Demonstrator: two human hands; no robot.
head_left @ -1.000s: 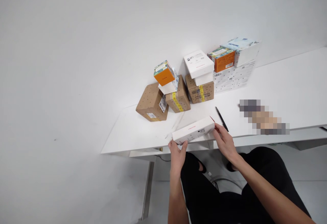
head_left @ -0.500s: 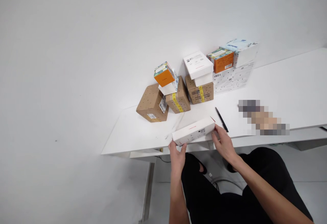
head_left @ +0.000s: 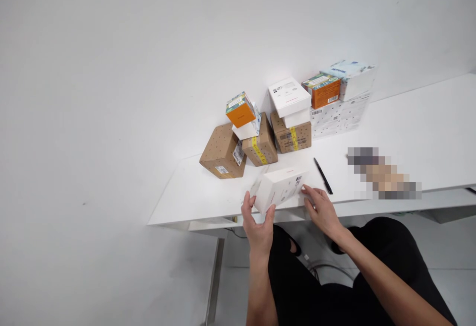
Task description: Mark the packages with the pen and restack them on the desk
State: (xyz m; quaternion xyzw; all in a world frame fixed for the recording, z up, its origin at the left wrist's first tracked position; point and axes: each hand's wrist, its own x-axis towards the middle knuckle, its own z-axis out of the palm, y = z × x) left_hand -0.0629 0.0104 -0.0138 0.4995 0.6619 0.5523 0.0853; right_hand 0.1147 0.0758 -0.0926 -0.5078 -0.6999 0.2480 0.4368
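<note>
A flat white box (head_left: 279, 188) with small red lettering and a label is tilted up near the front edge of the white table (head_left: 208, 194). My left hand (head_left: 258, 227) grips its near left corner, thumb and fingers either side. My right hand (head_left: 320, 208) rests against the box's right end with its fingers curved and spread. A black pen (head_left: 323, 175) lies on the table just right of the box.
Against the wall stand brown cardboard boxes (head_left: 222, 151) with yellow tape, topped by an orange box (head_left: 240, 109) and white boxes (head_left: 289, 97). Further right an orange box (head_left: 322, 90) and a pale blue pack (head_left: 351, 73) sit on a white dotted box (head_left: 336, 115). A blurred patch lies right.
The white box has been turned and tipped up, so a broader face now shows. Both hands have shifted with it, the left moving up along its corner.
</note>
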